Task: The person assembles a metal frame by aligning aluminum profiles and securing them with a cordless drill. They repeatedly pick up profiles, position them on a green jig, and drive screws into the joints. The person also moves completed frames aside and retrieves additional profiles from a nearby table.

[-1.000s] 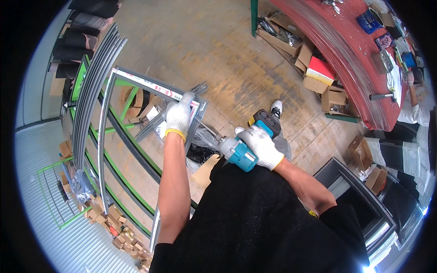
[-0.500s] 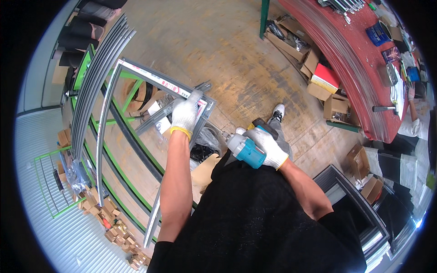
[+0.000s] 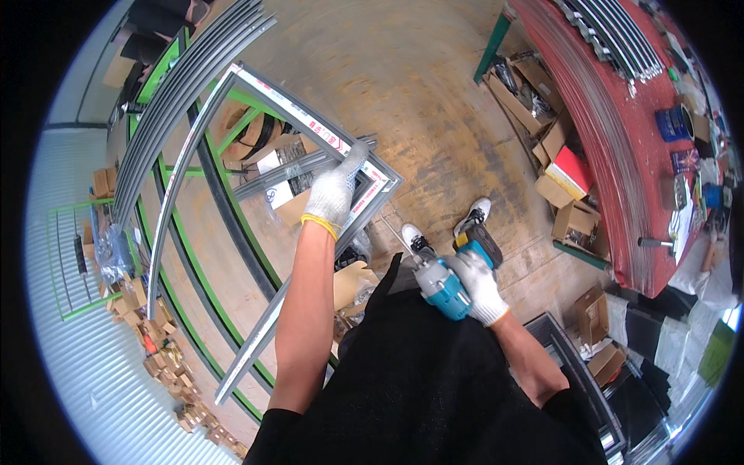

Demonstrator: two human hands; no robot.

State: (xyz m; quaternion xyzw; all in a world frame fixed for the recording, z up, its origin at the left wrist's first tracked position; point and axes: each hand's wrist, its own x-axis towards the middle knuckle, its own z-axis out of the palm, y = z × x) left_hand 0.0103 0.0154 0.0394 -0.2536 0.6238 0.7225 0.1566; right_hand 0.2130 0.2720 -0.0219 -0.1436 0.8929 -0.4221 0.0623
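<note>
My left hand (image 3: pixel 333 194), in a white knitted glove with a yellow cuff, is closed around a grey metal window frame (image 3: pixel 291 112) near its corner. White protective tape with red print runs along the frame's bars. In my right hand (image 3: pixel 479 288), also gloved, is a teal and grey cordless drill (image 3: pixel 446 293), held by its grip in front of my body. Its long thin bit points up and left toward the frame's corner, apart from it. The drill's battery (image 3: pixel 482 245) sticks out beyond my fingers.
Under the frame stands a green rack (image 3: pixel 208 186) with black padded rails, and long grey profiles (image 3: pixel 178 101) lie along its left side. At right is a red-topped workbench (image 3: pixel 612 132), with cardboard boxes (image 3: pixel 575 221) beneath. Another dark frame (image 3: pixel 570 349) stands at lower right.
The view has shifted, so the frame sits farther right in it. The drill has turned, and its long bit now shows clearly. My left hand still holds the frame near the corner.
</note>
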